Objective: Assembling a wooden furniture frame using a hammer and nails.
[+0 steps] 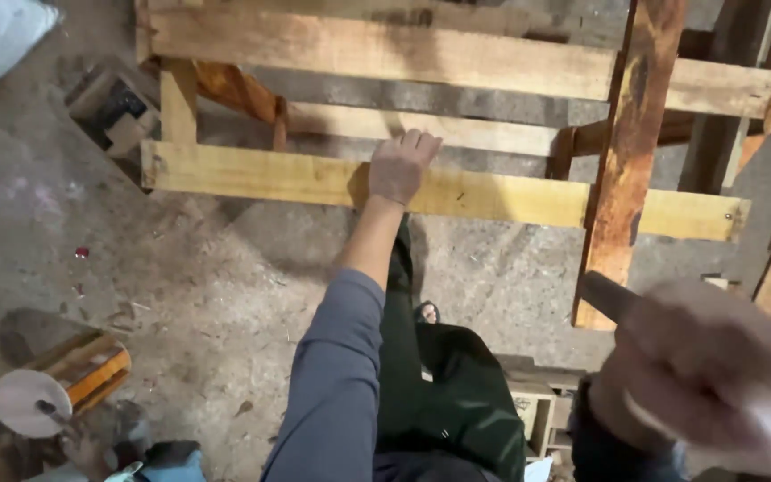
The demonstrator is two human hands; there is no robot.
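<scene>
**A:** Wood is all I see from up here. My left hand (401, 166) is flat on the yellow plank (314, 178), the long light board that runs across the wooden frame (385, 49).

**B:** Is the hand gripping it?

**A:** No. The fingers (421, 140) lie together and stretch out over the far edge of the yellow plank. The palm presses on top. Nothing is pinched in them.

**B:** And your other hand?

**A:** My right hand (716, 375) is close to the camera, on the near side of the yellow plank and off toward its right end. It is very blurry. It is wrapped around a dark handle (607, 295), and the handle's tip pokes up toward the plank. I cannot tell what tool it is.

**B:** What else is by the plank?

**A:** A reddish upright board (626, 161) crosses over the yellow plank near its right end. On the far side of the plank, two more pale boards run the same way. On the near side is dusty floor (225, 268) and my dark green trouser leg (448, 384). Far off past the plank's left end, down low, sits a little wooden box (91, 370) with a round pale disc (24, 402) on it.
</scene>
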